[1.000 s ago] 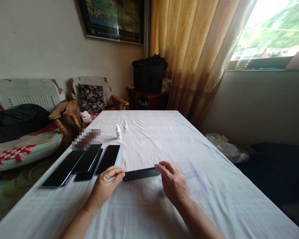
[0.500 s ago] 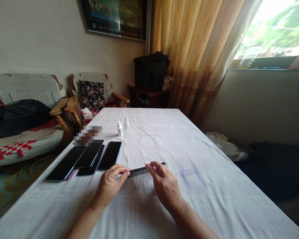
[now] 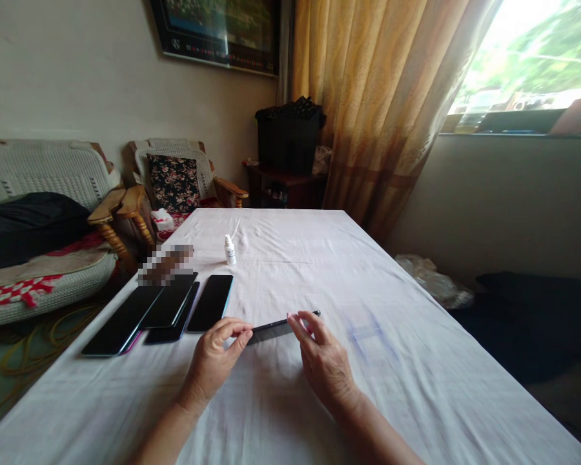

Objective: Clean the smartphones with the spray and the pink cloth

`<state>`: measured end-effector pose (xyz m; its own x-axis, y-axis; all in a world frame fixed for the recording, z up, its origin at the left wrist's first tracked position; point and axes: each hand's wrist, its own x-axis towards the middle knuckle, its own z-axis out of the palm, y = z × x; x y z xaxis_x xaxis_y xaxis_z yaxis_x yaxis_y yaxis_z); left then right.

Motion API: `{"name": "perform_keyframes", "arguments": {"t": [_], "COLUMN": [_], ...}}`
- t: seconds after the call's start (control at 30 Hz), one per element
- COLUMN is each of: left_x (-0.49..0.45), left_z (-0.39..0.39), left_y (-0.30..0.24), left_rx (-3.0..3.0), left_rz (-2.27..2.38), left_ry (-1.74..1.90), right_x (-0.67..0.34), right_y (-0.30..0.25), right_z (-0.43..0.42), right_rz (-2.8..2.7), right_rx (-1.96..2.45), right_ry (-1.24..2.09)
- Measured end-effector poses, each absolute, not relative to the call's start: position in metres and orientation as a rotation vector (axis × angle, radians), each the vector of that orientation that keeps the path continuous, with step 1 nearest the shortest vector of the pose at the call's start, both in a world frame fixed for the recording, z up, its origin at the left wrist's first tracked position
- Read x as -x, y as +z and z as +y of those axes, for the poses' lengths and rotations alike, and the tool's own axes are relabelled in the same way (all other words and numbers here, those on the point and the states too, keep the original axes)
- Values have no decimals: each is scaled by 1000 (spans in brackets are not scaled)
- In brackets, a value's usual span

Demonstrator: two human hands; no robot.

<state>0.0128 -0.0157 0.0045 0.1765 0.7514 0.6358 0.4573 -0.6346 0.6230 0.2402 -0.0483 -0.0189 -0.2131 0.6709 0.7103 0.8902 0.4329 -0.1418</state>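
My left hand (image 3: 220, 352) pinches the left end of a thin dark phone (image 3: 271, 330) between thumb and fingers. The phone is tilted up on edge over the white cloth, its dark face towards me. Closed in a pinch at the phone's upper edge, my right hand (image 3: 325, 355) has a small pale pink piece (image 3: 291, 316) at its fingertips; its kind is too small to tell. Left of my hands lie several dark-screened phones, among them a phone with a blue edge (image 3: 211, 303) and a large phone (image 3: 121, 323) at the far left.
A small white bottle (image 3: 229, 250) stands upright on the white tablecloth (image 3: 290, 239) beyond the phones. A blurred-out patch (image 3: 165, 265) covers something at the table's left edge. Wooden armchairs (image 3: 138, 206) stand left, and a clear plastic bag (image 3: 430, 281) lies right of the table.
My right fingertips and the pink piece have shifted slightly to the right along the phone's upper edge. The left hand keeps its grip. The whole view has shifted a little.
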Motion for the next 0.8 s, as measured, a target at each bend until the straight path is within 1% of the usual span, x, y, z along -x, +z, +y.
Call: {"name": "perform_keyframes", "arguments": {"t": [0.23, 0.33, 0.53, 0.6, 0.73, 0.8], "left_x": [-13, -14, -18, -21, -32, -39], "left_z": [-14, -15, -24, -29, -40, -41], "left_y": [5, 5, 6, 6, 3, 2], "left_rx": [-2163, -2171, -2225, -2250, -2313, -2340], "left_rz": [1181, 1203, 1103, 1036, 949, 966], "left_ry": [1436, 1428, 1432, 1376, 1184, 1121], "right_x": [-263, -269, -264, -263, -260, -256], "right_y": [-23, -25, -17, -11, -2, 0], "right_z": [-46, -44, -23, -12, 2, 5], "right_rz": [-1764, -1715, -1639, -1611, -1510, -1469], "right_rx": [1623, 1638, 1578, 1554, 1594, 1608], "right_ry": [-359, -272, 129, 279, 720, 840]}}
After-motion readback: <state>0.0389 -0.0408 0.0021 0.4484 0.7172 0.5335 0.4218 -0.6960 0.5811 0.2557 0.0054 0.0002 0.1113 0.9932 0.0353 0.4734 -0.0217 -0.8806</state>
